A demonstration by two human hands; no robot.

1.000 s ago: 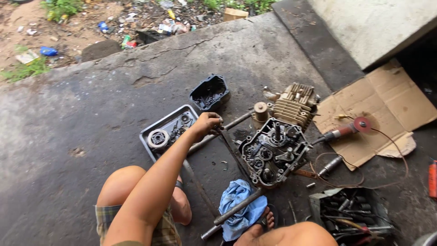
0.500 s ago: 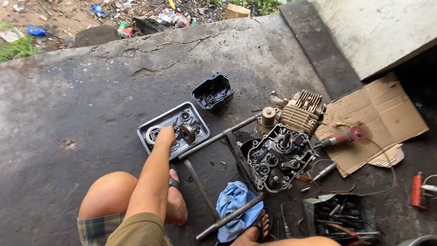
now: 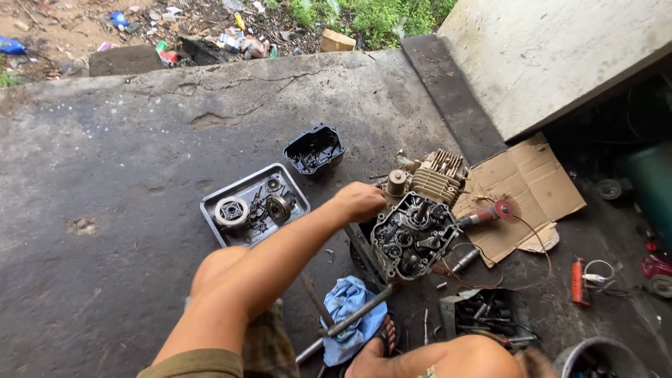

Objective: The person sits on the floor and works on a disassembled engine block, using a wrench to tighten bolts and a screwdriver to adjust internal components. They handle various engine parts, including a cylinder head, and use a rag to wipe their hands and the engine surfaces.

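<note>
head view | left hand (image 3: 360, 201) outstretched, curled closed at engine (image 3: 413, 234) top edge | right hand unseen

Opened engine block (image 3: 414, 234), gears exposed, finned cylinder at rear, upright on concrete nr cardboard.

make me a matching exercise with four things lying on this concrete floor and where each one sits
Things:
1. metal tray
2. blue rag
3. cardboard
4. black cover

Places:
a. right of the engine
b. beyond the tray, farthest from the person
c. left of the engine, holding loose parts
d. near the person's foot, under a metal rod

Pairs: 1-c, 2-d, 3-a, 4-b
</note>
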